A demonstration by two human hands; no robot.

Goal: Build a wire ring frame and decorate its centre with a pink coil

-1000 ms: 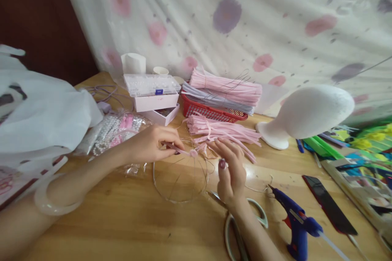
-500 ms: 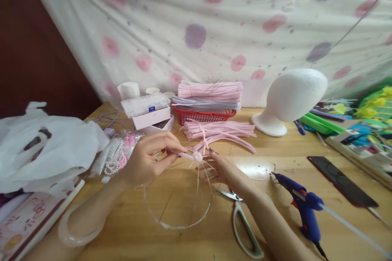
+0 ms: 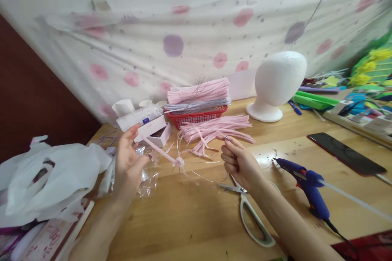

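Observation:
My left hand [image 3: 128, 165] is raised on the left, its fingers and thumb apart. Just off its fingertips is a fuzzy pink pipe cleaner [image 3: 161, 151], which ends in a small coiled pink knot [image 3: 178, 162]. From the knot a thin, pale wire [image 3: 202, 177] curves to the right toward my right hand [image 3: 239, 157]. That hand is closed, with thumb and forefinger pinching a thin strand whose ends are hard to make out. Behind it lies a loose bundle of pink pipe cleaners [image 3: 214, 128]. Below the right wrist, scissors [image 3: 254, 222] rest on the wooden table.
A blue glue gun [image 3: 306, 183] and a dark phone [image 3: 346, 153] lie at right. A white foam head [image 3: 278, 85] stands behind. Pink and lilac bundles top a red basket [image 3: 199, 117], beside white boxes [image 3: 153, 124]. A plastic bag [image 3: 58, 175] fills the left.
My hands have moved apart, and the left has let go of the pink pipe cleaner. The right has closed in a pinch. The round wire loop no longer hangs in front. The view has shifted.

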